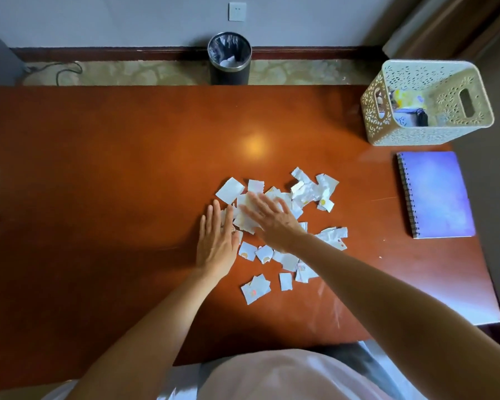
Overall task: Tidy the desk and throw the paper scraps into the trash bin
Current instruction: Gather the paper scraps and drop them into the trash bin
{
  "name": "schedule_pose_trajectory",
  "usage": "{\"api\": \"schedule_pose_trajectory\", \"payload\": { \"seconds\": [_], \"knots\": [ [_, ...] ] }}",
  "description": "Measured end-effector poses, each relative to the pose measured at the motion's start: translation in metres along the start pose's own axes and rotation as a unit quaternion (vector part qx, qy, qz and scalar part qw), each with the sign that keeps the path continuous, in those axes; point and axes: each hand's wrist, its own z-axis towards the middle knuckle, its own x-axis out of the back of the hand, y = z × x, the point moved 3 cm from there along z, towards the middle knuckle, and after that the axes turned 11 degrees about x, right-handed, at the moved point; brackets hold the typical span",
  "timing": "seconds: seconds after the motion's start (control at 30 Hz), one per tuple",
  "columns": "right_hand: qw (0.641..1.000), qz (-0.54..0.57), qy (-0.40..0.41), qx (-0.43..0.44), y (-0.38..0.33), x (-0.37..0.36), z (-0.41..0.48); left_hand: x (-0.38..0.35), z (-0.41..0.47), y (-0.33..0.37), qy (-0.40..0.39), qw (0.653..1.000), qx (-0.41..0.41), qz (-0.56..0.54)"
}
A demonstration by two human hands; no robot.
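Observation:
Several torn white paper scraps (306, 192) lie scattered in the middle of the reddish wooden desk (98, 168). My left hand (217, 241) lies flat with straight fingers at the left edge of the pile. My right hand (269, 217) is spread flat over the scraps in the pile's middle, its fingers blurred. Neither hand grips anything. Beyond the desk's far edge, a dark round trash bin (229, 60) with a plastic liner stands on the floor by the wall, some white paper inside it.
A cream perforated basket (422, 134) holding small items stands at the desk's far right corner. A purple spiral notebook (436, 194) lies near the right edge. A cable lies on the carpet at the far left.

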Motion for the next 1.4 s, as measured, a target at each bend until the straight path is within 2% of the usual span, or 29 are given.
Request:
{"api": "schedule_pose_trajectory", "payload": {
  "seconds": [0.13,0.3,0.4,0.47,0.53,0.63,0.77,0.9,1.03,1.17,1.27,1.4],
  "knots": [
    [0.998,0.033,0.035,-0.048,0.026,-0.008,-0.026,-0.002,0.005,0.038,0.007,0.998,-0.066,-0.012],
    [0.989,0.078,0.056,-0.117,0.057,-0.030,-0.068,-0.011,-0.003,0.089,-0.037,0.993,-0.102,-0.045],
    [0.982,0.093,0.096,-0.137,0.073,-0.037,-0.089,-0.012,-0.011,0.112,-0.065,0.990,-0.122,-0.036],
    [0.978,0.084,0.135,-0.137,0.077,-0.037,-0.100,-0.011,-0.019,0.117,-0.017,0.993,-0.105,-0.047],
    [0.979,0.086,0.144,-0.119,0.073,-0.039,-0.106,-0.012,-0.030,0.110,0.017,0.997,-0.051,-0.060],
    [0.987,0.035,0.153,-0.035,0.053,-0.042,-0.107,-0.023,-0.062,0.091,0.032,0.994,0.062,-0.085],
    [0.996,0.013,0.058,0.065,0.023,-0.067,-0.114,-0.045,-0.109,0.073,-0.011,0.982,0.161,-0.094],
    [0.990,-0.062,0.039,0.123,0.020,-0.092,-0.129,-0.051,-0.117,0.091,-0.017,0.979,0.167,-0.113],
    [0.993,-0.074,0.038,0.079,0.042,-0.097,-0.147,-0.056,-0.110,0.130,-0.033,0.987,0.109,-0.117],
    [0.988,-0.108,0.101,0.046,0.079,-0.102,-0.172,-0.060,-0.107,0.179,-0.033,0.989,0.060,-0.132],
    [0.990,-0.081,0.118,0.009,0.108,-0.099,-0.189,-0.058,-0.104,0.210,-0.027,0.985,0.045,-0.162],
    [0.985,-0.011,0.169,-0.014,0.136,-0.092,-0.216,-0.044,-0.103,0.241,0.033,0.977,0.089,-0.191]
  ]
}}
